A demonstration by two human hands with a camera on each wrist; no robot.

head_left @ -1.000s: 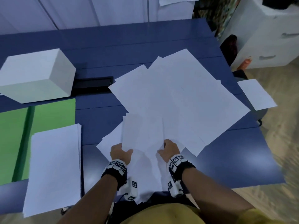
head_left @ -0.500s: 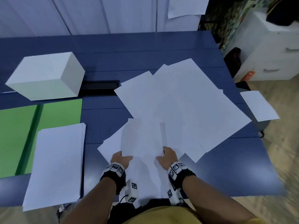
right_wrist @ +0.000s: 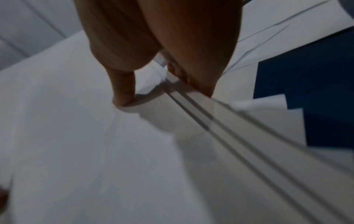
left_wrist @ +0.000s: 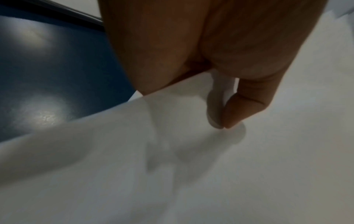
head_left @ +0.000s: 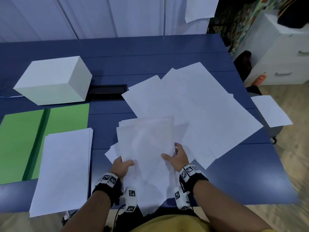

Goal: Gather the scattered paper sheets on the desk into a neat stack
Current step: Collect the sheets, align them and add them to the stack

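Observation:
Both hands hold a bundle of white sheets [head_left: 147, 144] lifted off the blue desk [head_left: 242, 173] near its front edge. My left hand [head_left: 121, 166] pinches the bundle's left edge, thumb [left_wrist: 241, 106] on top and fingers hidden beneath. My right hand [head_left: 177, 156] grips the right edge, thumb [right_wrist: 122, 91] pressing the top sheet [right_wrist: 76, 136], with several sheet edges [right_wrist: 210, 119] fanned beside it. More loose sheets [head_left: 192, 101] lie spread over the desk's middle and right. A squared paper stack [head_left: 63, 169] lies at the front left.
A white box [head_left: 53, 79] stands at the back left beside a black cable slot [head_left: 107, 91]. A green folder [head_left: 33, 138] lies under the left stack. One sheet [head_left: 270, 111] rests on a stool off the desk's right edge. White drawers [head_left: 284, 56] stand at the right.
Both hands went from pressing flat on the sheets to gripping their side edges. The bundle has risen and squared up between them. The right hand moved farther right.

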